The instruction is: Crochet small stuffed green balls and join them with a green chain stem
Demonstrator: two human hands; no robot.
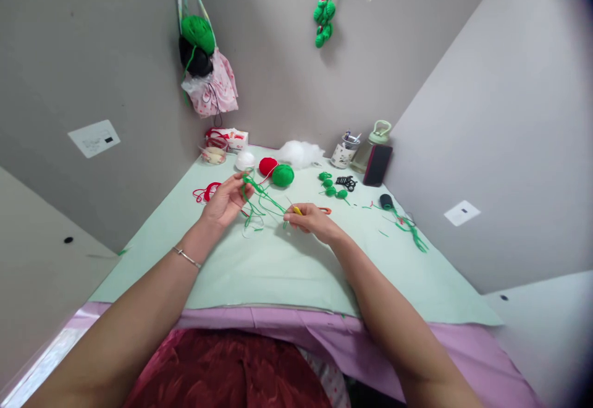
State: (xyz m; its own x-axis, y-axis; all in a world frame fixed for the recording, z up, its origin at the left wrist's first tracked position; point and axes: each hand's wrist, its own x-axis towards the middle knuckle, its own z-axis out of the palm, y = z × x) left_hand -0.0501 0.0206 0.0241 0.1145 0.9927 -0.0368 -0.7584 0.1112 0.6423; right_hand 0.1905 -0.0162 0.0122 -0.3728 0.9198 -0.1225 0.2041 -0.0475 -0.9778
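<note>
My left hand [225, 203] is raised over the table, fingers closed on a loose tangle of green yarn [252, 201]. Strands run from it across to my right hand [309, 220], which pinches a thin tool with a yellow handle [297, 210], apparently a crochet hook, along with the yarn. The tool's slim metal shaft points up and to the left. Just behind the hands lie a green yarn ball [283, 175], a red yarn ball [267, 166] and a white yarn ball [245, 161]. Red yarn [210, 191] lies beside my left hand.
Several small green crocheted pieces [330, 191] lie near a black claw clip [346, 183]. At the back right stand a pen cup [344, 152], a bottle [364, 156] and a phone [378, 165]. White stuffing [301, 154] sits by the back wall. Green scraps [412, 230] lie right.
</note>
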